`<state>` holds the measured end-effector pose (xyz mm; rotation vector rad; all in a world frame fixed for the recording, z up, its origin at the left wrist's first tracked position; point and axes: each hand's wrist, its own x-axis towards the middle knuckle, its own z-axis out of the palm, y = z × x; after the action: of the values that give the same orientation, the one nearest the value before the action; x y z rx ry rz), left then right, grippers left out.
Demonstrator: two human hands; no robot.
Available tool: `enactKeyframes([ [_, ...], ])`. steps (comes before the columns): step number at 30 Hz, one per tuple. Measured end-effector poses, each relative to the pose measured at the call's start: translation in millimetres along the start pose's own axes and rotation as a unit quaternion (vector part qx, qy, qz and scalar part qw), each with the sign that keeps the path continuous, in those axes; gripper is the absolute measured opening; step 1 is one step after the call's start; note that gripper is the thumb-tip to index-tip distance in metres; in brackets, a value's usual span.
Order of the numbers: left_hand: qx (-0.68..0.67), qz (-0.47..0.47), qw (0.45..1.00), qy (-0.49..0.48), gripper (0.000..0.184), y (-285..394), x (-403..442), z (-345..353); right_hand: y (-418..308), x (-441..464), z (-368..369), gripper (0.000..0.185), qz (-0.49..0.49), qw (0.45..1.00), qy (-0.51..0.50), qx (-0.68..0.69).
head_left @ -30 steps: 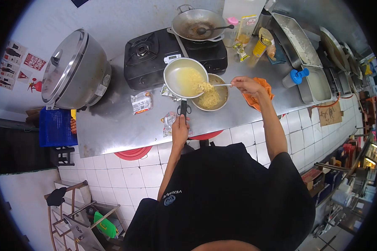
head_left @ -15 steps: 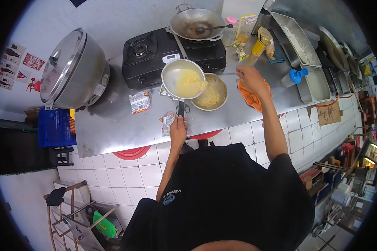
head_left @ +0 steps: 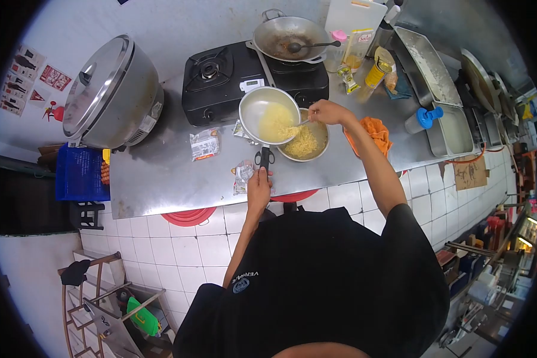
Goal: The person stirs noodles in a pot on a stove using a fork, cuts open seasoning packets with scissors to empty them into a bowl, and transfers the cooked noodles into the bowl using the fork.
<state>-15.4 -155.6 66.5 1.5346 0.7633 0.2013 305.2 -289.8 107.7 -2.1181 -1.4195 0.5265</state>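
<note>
My left hand is closed round the black handle of a saucepan. The pan tilts to the right and has yellowish liquid and some noodles at its lower side. Its rim overlaps a round metal bowl, where more noodles lie. In my right hand, the fingers pinch a thin metal utensil; whether it is a fork or a spoon cannot be made out. Its tip reaches the noodles at the pan's rim.
Behind stand a black gas stove and a wok with a black ladle. A rice cooker is at left. Scissors and plastic packets lie nearby. At right are an orange cloth, a blue-capped bottle and metal trays.
My right hand has moved left with the utensil, from above the orange cloth to the pan's rim. My left hand still holds the tilted saucepan over the bowl. The view has shifted slightly.
</note>
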Motion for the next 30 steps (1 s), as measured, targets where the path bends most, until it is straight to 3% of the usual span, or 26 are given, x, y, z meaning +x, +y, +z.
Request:
enactKeyframes([
  [2, -0.006, 0.002, 1.000, -0.005, 0.043, -1.1, 0.7, 1.2, -25.0, -9.1, -8.9, 0.011, 0.196, 0.966, -0.097, 0.139],
  [3, -0.005, 0.003, 1.000, -0.006, 0.043, 1.2, 1.2, 1.5, -20.3, -10.8, -6.9, 0.011, 0.196, 0.966, -0.095, 0.138],
  [5, -0.009, -0.008, 1.000, -0.005, 0.043, 4.8, 0.6, 1.7, -7.0, -17.3, 0.5, 0.009, 0.251, 0.910, -0.136, 0.301],
  [8, -0.003, 0.005, 1.000, -0.003, 0.044, 0.4, 5.2, 2.0, 6.7, -27.6, 4.5, 0.012, 0.271, 0.865, -0.138, 0.399],
  [14, 0.016, 0.008, 1.000, 0.005, 0.044, 3.3, 8.1, 5.2, 8.3, -61.1, -16.7, 0.011, 0.275, 0.861, -0.080, 0.420],
  [18, 0.016, 0.014, 1.000, 0.009, 0.044, -0.3, 10.5, 6.4, 22.1, -84.6, -34.4, 0.011, 0.275, 0.852, -0.093, 0.436],
  [21, -0.007, 0.010, 1.000, 0.006, 0.042, 0.8, 9.2, 7.2, 28.5, -97.7, -39.5, 0.013, 0.278, 0.892, -0.035, 0.354],
  [23, -0.011, -0.003, 1.000, 0.014, 0.042, 9.4, 5.6, 6.9, 45.5, -98.3, -37.7, 0.017, 0.192, 0.969, 0.006, 0.156],
  [27, 0.015, 0.020, 0.999, 0.022, 0.042, -1.6, 7.6, 5.9, -3.1, -83.6, -57.4, 0.017, 0.189, 0.975, 0.113, 0.016],
  [29, 0.013, 0.017, 1.000, 0.014, 0.042, -0.4, 4.8, 5.8, -28.7, -60.9, -54.9, 0.016, 0.102, 0.975, 0.194, -0.020],
  [30, 0.015, 0.017, 1.000, 0.011, 0.042, -0.9, 3.8, 6.1, -33.3, -49.4, -47.4, 0.016, 0.104, 0.975, 0.196, -0.020],
])
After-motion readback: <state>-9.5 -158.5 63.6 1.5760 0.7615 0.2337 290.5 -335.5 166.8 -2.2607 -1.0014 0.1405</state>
